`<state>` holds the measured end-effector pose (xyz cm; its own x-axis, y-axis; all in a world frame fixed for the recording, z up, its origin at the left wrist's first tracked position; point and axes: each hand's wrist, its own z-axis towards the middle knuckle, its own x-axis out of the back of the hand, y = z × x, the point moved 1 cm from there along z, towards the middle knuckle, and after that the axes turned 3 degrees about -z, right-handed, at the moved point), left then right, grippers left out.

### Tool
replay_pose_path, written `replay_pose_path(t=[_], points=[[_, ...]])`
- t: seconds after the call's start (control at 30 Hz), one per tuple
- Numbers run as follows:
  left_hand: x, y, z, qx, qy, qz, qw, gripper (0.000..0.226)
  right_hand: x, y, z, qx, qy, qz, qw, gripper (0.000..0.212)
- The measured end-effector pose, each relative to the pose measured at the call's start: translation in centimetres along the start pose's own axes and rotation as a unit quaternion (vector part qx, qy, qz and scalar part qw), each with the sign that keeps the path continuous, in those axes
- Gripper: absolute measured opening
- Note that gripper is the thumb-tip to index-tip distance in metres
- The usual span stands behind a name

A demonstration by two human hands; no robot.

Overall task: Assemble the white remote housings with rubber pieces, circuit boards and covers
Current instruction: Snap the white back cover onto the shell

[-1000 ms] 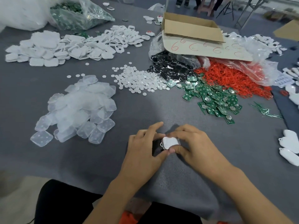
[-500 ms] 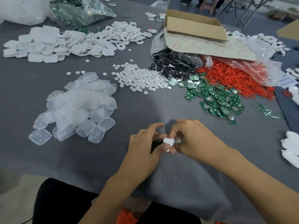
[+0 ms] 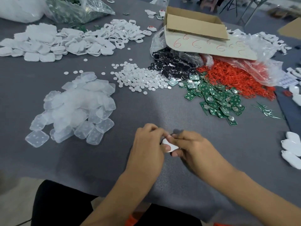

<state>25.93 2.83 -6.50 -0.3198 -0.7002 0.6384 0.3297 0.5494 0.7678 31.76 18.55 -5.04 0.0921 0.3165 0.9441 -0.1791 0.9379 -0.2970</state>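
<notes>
1. Housing (image 3: 169, 145) is the small white one, held between both hands low over the near middle of the grey counter (image 3: 114, 160). Can't tell if it touches the counter.
2. On its left end, the left hand (image 3: 146, 144) has its fingers (image 3: 153, 128) curled over the top, with the thumb showing at the near edge.
3. Same deal on the right end: the right hand (image 3: 195, 149) is grasping it, fingers on top and thumb below. The hands cover most of the housing, so no idea what's inside.
4. Heap of clear squarish rubber pieces (image 3: 78, 108) sits left of the hands.
5. Green boards (image 3: 215, 98) are spilled up and right of the hands, touching a pile of red rings (image 3: 236, 75) behind them.
6. White discs (image 3: 140, 77) and black pieces (image 3: 171, 66) lie side by side mid-counter.
7. Big pile of white covers (image 3: 48, 43) is at the far left.
8. Open cardboard box (image 3: 193, 23) is on the far side.
9. Some white remotes (image 3: 291, 149) lie at the right edge.
</notes>
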Motion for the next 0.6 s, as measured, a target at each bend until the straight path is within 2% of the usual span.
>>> replay_pose_path(t=[0.07,0.17,0.3,0.4,0.47,0.53,0.6], points=[[-0.5,0.4,-0.9,-0.03,0.025,0.06,0.997,0.014,-0.6,-0.4,-1.2,-0.009,0.031,-0.046,0.998,0.046],[-1.1,0.8,-1.8,-0.052,0.004,0.109,0.993,0.019,-1.5,-1.1,-1.8,-0.004,0.047,-0.1,0.994,0.05],[-0.6,0.6,-1.2,-0.078,-0.035,0.145,0.986,0.016,-1.8,-1.3,-2.0,-0.035,0.05,-0.088,0.994,0.053],[-0.3,1.0,-0.6,-0.09,-0.059,0.163,0.981,0.009,-1.5,-0.9,-1.3,-0.05,0.073,0.004,0.996,0.044],[-0.3,1.1,-0.2,-0.088,-0.06,0.145,0.984,0.009,-1.1,-0.6,-0.8,-0.09,0.096,0.086,0.987,0.04],[-0.1,0.8,0.1,-0.063,-0.067,0.098,0.991,0.019,-0.8,-0.5,-0.7,-0.198,0.094,0.22,0.95,0.04],[0.2,0.4,0.2,-0.021,-0.057,-0.013,0.998,0.027,-0.9,-0.6,-1.2,-0.27,0.107,0.335,0.896,0.041]])
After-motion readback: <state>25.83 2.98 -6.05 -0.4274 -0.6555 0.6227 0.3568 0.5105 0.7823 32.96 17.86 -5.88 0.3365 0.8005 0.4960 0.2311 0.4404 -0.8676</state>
